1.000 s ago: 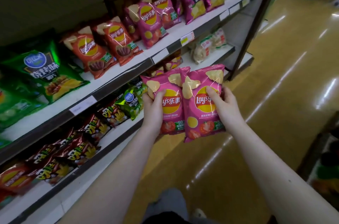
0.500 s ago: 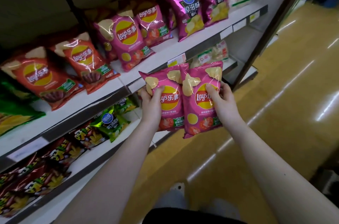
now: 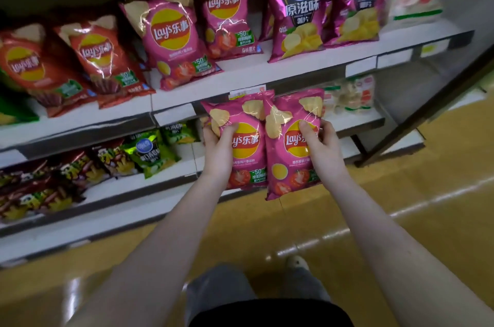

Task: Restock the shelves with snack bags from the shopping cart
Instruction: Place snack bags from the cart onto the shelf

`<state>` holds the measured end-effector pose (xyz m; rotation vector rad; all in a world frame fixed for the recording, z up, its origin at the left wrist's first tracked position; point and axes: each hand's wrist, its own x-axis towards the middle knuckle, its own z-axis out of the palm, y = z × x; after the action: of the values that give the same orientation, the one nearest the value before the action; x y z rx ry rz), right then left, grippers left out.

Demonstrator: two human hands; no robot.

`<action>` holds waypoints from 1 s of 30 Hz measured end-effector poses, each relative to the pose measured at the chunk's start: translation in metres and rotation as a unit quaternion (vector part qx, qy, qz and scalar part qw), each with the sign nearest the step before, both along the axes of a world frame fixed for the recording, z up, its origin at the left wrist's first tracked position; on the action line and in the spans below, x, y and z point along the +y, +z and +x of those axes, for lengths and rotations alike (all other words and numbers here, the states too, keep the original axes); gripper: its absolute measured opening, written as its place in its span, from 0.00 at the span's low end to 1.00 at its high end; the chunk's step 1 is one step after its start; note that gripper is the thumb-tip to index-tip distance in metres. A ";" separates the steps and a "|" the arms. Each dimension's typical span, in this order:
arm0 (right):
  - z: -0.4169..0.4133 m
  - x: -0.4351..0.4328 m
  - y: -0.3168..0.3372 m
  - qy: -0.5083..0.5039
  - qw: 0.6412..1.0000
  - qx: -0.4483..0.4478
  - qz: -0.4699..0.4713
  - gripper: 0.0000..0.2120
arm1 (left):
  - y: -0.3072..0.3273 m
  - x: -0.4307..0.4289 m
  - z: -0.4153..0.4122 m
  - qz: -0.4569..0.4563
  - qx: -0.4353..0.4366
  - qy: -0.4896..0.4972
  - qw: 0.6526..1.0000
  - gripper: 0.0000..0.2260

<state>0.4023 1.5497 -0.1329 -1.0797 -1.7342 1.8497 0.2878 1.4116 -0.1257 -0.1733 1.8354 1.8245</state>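
Our left hand grips one glossy pink foil crisp bag, our right hand a second pink bag; shoved carelessly onto the white shelf, they could topple the standing bags.

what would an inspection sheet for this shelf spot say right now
surface: white upper shelf, bare strip along its front
job's things: two pink chip bags, left bag and right bag, side by side in front of the shelf edge; cart not in view
clutter: nothing seen
grips: left hand holds the left bag, right hand holds the right bag
cables: nothing seen
surroundings: pink shelf bags, red bags, purple bags above; green bag on lower shelf; yellow floor
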 end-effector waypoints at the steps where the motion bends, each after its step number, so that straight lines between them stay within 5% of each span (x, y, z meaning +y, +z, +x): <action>1: 0.001 0.010 -0.004 0.013 1.000 -0.004 0.002 0.19 | -0.007 0.008 0.006 -0.003 -0.001 0.013 1.000 0.24; 17: -0.073 0.096 -0.192 0.082 0.997 0.000 0.004 0.17 | -0.186 0.079 -0.048 -0.010 -0.002 0.039 0.999 0.25; 30: -0.177 0.161 -0.376 0.056 0.985 0.130 0.095 0.16 | -0.366 0.105 -0.143 0.038 0.162 0.074 0.983 0.28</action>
<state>0.2249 1.7107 -0.5084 -0.6489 -1.7996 1.7563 0.1447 1.5162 -0.4913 0.0179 2.0095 2.1264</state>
